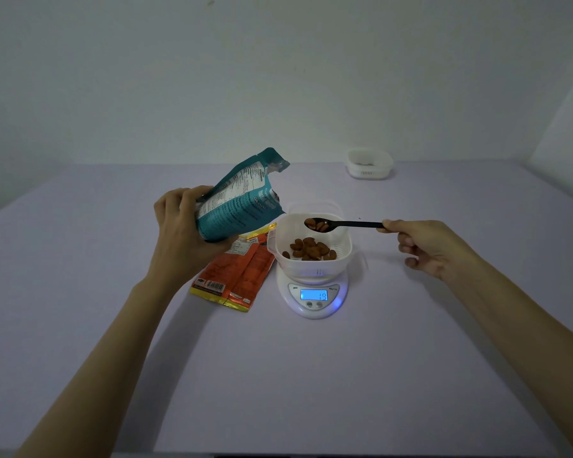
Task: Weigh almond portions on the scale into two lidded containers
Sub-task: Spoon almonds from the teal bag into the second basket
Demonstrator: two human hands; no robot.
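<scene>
My left grip [182,226] is closed round the teal bag [242,200], which tilts with its open mouth toward the upper centre of the frame. My right grip [427,246] pinches the end of the black spoon [344,223]. Its bowl carries almonds [316,224] above the white container [280,239] at centre. That container sits on the scale [315,299], whose display glows blue, and holds more almonds. An orange packet [239,279] lies flat on the desk [311,375] just left of the scale. A second white container [369,163] stands well apart, toward the upper right.
</scene>
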